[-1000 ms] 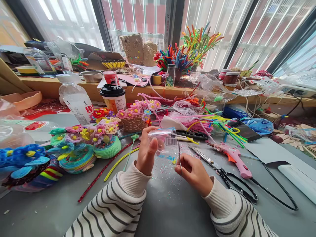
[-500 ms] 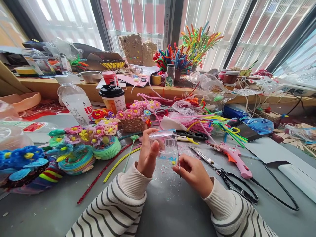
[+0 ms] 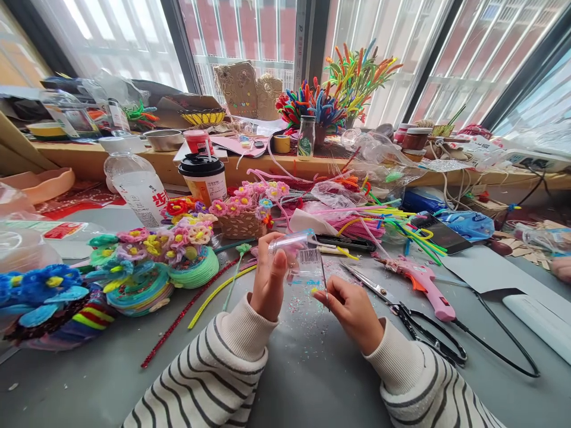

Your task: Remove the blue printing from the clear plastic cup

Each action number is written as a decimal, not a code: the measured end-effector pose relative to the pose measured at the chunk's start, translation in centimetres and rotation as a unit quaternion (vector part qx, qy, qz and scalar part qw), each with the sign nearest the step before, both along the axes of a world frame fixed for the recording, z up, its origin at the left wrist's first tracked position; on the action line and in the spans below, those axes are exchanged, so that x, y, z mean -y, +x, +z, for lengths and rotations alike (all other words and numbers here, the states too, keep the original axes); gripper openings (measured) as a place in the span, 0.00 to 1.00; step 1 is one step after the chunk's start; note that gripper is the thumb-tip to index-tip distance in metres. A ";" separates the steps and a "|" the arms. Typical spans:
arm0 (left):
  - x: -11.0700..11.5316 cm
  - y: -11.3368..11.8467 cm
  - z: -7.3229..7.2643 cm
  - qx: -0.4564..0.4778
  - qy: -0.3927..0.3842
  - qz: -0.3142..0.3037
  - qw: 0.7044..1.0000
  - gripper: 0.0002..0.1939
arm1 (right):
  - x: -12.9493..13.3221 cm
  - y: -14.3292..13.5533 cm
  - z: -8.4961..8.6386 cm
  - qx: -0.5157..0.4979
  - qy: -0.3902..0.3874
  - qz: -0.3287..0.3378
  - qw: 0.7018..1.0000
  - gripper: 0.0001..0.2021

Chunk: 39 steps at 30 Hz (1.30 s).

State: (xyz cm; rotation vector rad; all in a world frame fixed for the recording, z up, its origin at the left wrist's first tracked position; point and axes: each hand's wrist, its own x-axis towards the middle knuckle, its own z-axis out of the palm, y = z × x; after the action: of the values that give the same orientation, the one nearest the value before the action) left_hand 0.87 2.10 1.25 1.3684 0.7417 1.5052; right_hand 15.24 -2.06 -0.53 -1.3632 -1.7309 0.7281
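My left hand (image 3: 269, 279) is closed on a clear plastic package (image 3: 303, 261) with a barcode and blue print, holding it tilted above the table. My right hand (image 3: 350, 306) pinches a thin dark stem (image 3: 325, 276), which rises along the package's right edge. A small yellow piece (image 3: 314, 291) shows at the right fingertips; whether it belongs to the stem I cannot tell. Tiny glitter bits (image 3: 307, 324) are scattered on the grey table below. Right of my hands lie scissors (image 3: 399, 309) and a pink glue gun (image 3: 428, 288).
Fuzzy-flower pots (image 3: 191, 270) stand on the left, near a plastic bottle (image 3: 138, 184) and a paper cup (image 3: 203, 178). Pipe cleaners (image 3: 357, 220) lie piled behind my hands. The glue gun's black cord (image 3: 499, 351) loops rightward. Another person's hand (image 3: 561, 267) shows at the right edge.
The package has tilted slightly in my left hand. My right hand has shifted a little with the stem. Another person's hand has come into view at the right edge.
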 end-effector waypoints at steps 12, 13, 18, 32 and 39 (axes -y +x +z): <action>-0.1 -0.2 0.5 0.008 -0.041 -0.014 0.999 0.22 | -0.6 0.3 -0.5 0.015 -0.055 0.042 0.998 0.24; 0.0 -0.2 0.5 0.003 -0.038 -0.015 0.999 0.22 | -0.5 0.4 -0.4 0.018 -0.058 0.048 0.997 0.25; -0.2 -0.1 0.4 -0.003 -0.038 -0.021 0.999 0.23 | -0.3 0.5 -0.1 0.020 -0.064 0.065 0.996 0.28; 0.0 0.0 0.4 -0.002 -0.044 -0.023 0.999 0.23 | -0.1 0.7 0.2 0.032 -0.062 0.049 0.996 0.26; 0.2 0.3 0.3 -0.016 -0.054 -0.011 0.998 0.23 | -0.2 0.7 0.1 0.048 -0.038 -0.001 0.998 0.24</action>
State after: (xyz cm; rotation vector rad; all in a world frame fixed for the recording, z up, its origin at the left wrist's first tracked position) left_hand 1.21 1.90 1.58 1.3187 0.8145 1.4089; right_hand 15.92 -1.89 -0.48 -1.4733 -1.7926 0.7450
